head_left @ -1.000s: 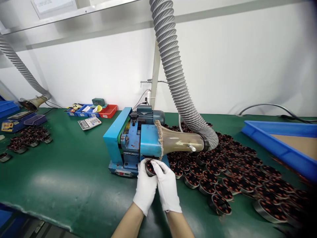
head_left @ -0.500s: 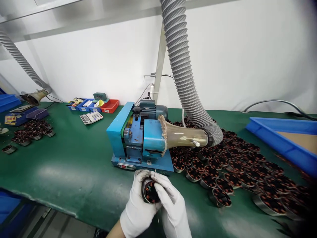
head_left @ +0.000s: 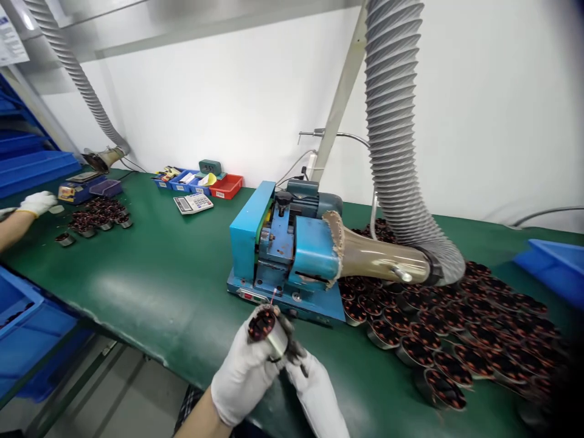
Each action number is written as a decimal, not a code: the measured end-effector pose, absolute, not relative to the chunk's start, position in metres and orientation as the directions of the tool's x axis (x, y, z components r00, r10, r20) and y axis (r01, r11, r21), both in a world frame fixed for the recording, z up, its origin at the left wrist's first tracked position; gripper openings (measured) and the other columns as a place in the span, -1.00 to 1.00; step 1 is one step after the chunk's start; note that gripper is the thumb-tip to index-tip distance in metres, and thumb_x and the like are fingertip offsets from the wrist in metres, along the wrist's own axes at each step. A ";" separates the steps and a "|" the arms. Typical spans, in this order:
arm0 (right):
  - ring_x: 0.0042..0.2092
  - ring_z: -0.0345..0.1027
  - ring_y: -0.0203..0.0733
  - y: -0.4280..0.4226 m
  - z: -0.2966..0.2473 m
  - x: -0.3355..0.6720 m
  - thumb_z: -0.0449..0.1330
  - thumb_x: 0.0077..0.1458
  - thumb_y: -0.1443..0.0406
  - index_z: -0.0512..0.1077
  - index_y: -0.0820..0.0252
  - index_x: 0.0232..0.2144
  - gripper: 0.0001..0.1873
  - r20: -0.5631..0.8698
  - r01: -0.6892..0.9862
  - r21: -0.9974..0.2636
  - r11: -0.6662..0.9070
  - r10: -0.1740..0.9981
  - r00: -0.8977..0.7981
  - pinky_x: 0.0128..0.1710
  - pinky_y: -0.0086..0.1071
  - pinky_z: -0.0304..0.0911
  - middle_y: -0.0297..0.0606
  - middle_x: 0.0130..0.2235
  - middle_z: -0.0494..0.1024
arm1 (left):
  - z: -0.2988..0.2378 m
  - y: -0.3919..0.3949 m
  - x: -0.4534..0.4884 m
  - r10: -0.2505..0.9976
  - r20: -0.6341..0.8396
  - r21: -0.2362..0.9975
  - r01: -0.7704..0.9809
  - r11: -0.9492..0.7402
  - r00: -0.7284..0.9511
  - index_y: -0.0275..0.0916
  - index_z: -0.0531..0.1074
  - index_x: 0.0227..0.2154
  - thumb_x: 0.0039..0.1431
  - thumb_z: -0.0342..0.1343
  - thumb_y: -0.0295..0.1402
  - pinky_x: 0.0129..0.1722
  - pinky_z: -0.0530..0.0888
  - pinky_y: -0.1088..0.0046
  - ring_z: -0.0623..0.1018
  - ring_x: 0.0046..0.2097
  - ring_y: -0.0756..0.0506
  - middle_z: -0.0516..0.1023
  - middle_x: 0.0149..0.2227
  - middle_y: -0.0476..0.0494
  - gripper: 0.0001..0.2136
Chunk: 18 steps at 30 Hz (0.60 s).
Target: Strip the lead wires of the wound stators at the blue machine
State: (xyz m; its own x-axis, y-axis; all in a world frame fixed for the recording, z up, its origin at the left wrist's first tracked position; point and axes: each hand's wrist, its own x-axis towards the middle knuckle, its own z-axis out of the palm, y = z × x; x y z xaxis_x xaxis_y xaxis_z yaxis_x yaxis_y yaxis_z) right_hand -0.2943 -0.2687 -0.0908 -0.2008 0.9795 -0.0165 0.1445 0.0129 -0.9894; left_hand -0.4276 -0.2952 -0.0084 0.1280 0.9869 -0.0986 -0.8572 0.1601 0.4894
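Both my hands wear white gloves. My left hand [head_left: 244, 374] is closed around a round metal motor stator [head_left: 267, 328] with copper windings, held tilted above the near table edge. My right hand [head_left: 317, 395] sits just to its right, fingers curled against the stator's lower side. A thin wire end sticks up from the stator. Behind my hands stands a blue bench machine [head_left: 285, 252] with a motor on top. A tan funnel [head_left: 381, 261] on a grey ribbed hose [head_left: 396, 158] joins its right side.
Several more stators [head_left: 438, 340] lie heaped on the green table [head_left: 150, 286] right of the machine. Another person's gloved hand [head_left: 36, 202] reaches in at far left near a smaller stator pile [head_left: 98, 216]. A calculator [head_left: 194, 203], small parts bins [head_left: 207, 182] and blue crates [head_left: 554, 264] sit around.
My hands drew the stator back from the machine's front toward me and tilted it. The view swung left, bringing another person's gloved hand into sight.
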 end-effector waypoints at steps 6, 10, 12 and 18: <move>-0.26 0.51 -0.07 -0.269 -0.098 -0.292 0.09 0.10 0.13 0.58 0.09 -0.39 -0.71 0.108 0.445 -0.868 0.222 0.957 -0.269 -0.21 -0.35 0.37 -0.19 -0.30 0.64 | -0.005 -0.310 -0.447 0.951 -0.032 -0.008 -0.952 0.307 0.308 -0.31 0.42 -0.20 0.09 0.05 0.05 -0.59 0.31 0.72 0.49 -0.55 0.14 0.60 -0.39 -0.10 -0.53; -0.24 0.52 -0.09 -0.267 -0.098 -0.291 0.06 0.13 0.14 0.57 0.08 -0.37 -0.70 0.116 0.478 -0.842 0.251 0.949 -0.295 -0.21 -0.38 0.38 -0.21 -0.28 0.65 | -0.014 -0.312 -0.463 0.964 -0.240 0.314 -0.930 0.190 0.116 -0.23 0.44 -0.25 -0.05 0.14 0.10 -0.47 0.39 0.59 0.53 -0.48 0.05 0.60 -0.38 -0.07 -0.51; -0.23 0.52 -0.09 -0.268 -0.095 -0.292 0.07 0.14 0.15 0.57 0.08 -0.37 -0.71 0.114 0.491 -0.835 0.250 0.950 -0.290 -0.20 -0.39 0.38 -0.22 -0.28 0.64 | -0.027 -0.313 -0.481 0.935 -0.333 0.688 -0.709 0.154 -0.120 -0.22 0.45 -0.29 -0.31 0.32 0.04 -0.38 0.43 0.47 0.56 -0.41 -0.05 0.61 -0.38 -0.08 -0.46; -0.31 0.49 -0.13 -0.280 -0.085 -0.301 0.04 0.17 0.31 0.56 0.12 -0.40 -0.72 0.137 0.513 -0.819 0.257 0.956 -0.260 -0.25 -0.36 0.32 -0.25 -0.38 0.61 | -0.066 -0.317 -0.585 0.814 -0.175 0.852 0.329 0.407 -0.555 -0.18 0.43 -0.36 -0.43 0.34 -0.20 -0.35 0.51 0.33 0.61 -0.36 -0.24 0.61 -0.51 -0.03 -0.56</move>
